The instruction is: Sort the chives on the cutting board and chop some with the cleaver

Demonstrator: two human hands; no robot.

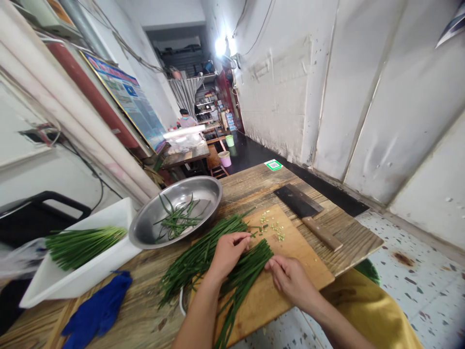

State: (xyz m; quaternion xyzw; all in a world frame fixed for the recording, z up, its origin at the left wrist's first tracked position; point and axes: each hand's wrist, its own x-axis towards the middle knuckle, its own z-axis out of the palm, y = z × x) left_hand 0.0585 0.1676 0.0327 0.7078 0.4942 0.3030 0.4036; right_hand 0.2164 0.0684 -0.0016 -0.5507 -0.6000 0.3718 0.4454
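Two bundles of long green garlic chives lie on a wooden cutting board [272,305]. My left hand [230,249] reaches in between the back bundle [207,247] and the front bundle [250,269]. Its thumb and fingers are pinched together near the cut ends, and what they hold is too small to make out. At the right edge of the front bundle, my right hand [288,278] has its fingers closed against the chives. Small pale trimmed chive ends [278,230] are scattered behind the hands.
A cleaver [298,201] lies at the board's far right. Behind the chives stands a steel bowl [210,194] with loose chive leaves. On the left are a white tub [47,286] holding more chives [85,242] and a blue glove [98,305]. A person [186,119] is in the background.
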